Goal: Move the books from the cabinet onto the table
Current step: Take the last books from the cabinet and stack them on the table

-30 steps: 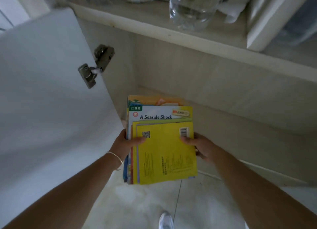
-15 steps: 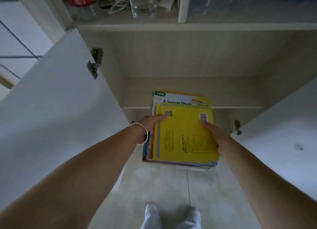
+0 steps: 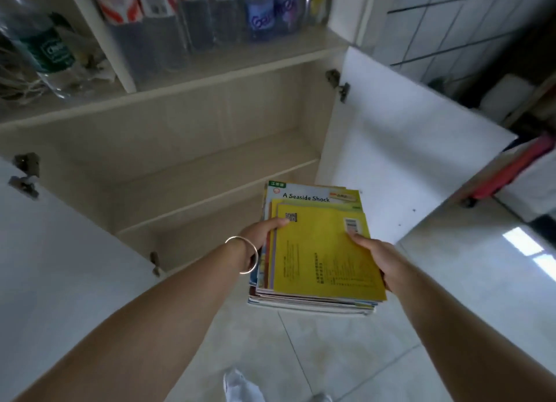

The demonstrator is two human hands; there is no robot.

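Note:
A stack of thin books (image 3: 319, 251), a yellow cover on top and "A Seaside Shock" showing under it, hangs in front of the open cabinet (image 3: 186, 149) above the floor. My left hand (image 3: 261, 233), a thin bangle on its wrist, grips the stack's left edge with the thumb on top. My right hand (image 3: 379, 257) grips the right edge, thumb on the yellow cover. The lower cabinet compartment behind the books shows bare shelves. No table is in view.
Both white cabinet doors stand open: left door (image 3: 60, 269), right door (image 3: 400, 161). Bottles (image 3: 264, 7) and a water bottle (image 3: 45, 49) fill the upper shelf. Tiled wall at upper right, glossy tile floor (image 3: 301, 356) below, my shoes at the bottom edge.
The stack has come out of the cabinet and is held farther back from it. My view has risen and swung right, so the right door and wall now show.

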